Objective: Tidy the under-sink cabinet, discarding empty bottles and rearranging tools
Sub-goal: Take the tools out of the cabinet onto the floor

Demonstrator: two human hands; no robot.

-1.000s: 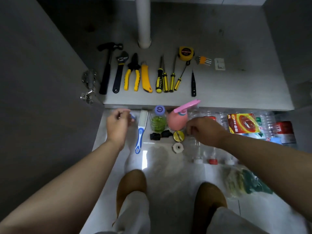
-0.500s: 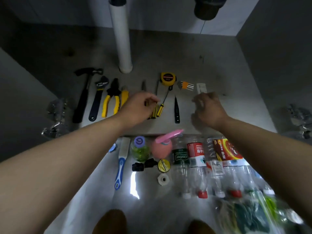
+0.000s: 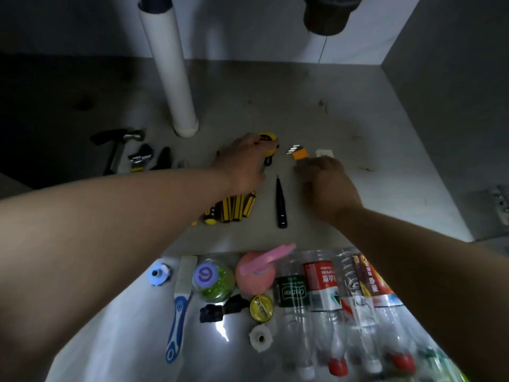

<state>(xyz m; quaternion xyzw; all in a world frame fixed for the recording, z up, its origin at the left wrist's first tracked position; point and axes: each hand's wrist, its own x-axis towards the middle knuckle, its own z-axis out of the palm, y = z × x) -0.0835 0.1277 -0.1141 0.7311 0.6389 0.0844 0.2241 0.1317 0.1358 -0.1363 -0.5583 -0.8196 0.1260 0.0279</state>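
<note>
My left hand (image 3: 242,164) reaches over the row of tools on the cabinet floor (image 3: 275,100), and its fingers curl over the yellow tape measure (image 3: 269,139). My right hand (image 3: 326,180) is just right of it, fingertips closed on the near end of the orange hex key set (image 3: 298,153). A black pointed tool (image 3: 281,205) lies between my wrists. Yellow-black screwdrivers (image 3: 231,206) show under my left forearm. Hammer (image 3: 118,146), wrench (image 3: 139,158) and pliers (image 3: 164,158) lie to the left. Several plastic bottles (image 3: 325,293) lie on the tiled floor in front.
A white drain pipe (image 3: 172,78) stands behind the tools. A small white plate (image 3: 324,153) lies beyond my right hand. On the floor are a pink spray bottle (image 3: 256,274), a green jar (image 3: 213,281), a blue-white brush (image 3: 180,301) and small fittings (image 3: 260,337).
Both hands moved from the floor items into the cabinet. The left one went from the screwdrivers to the tape measure, and the right one reached the hex key set.
</note>
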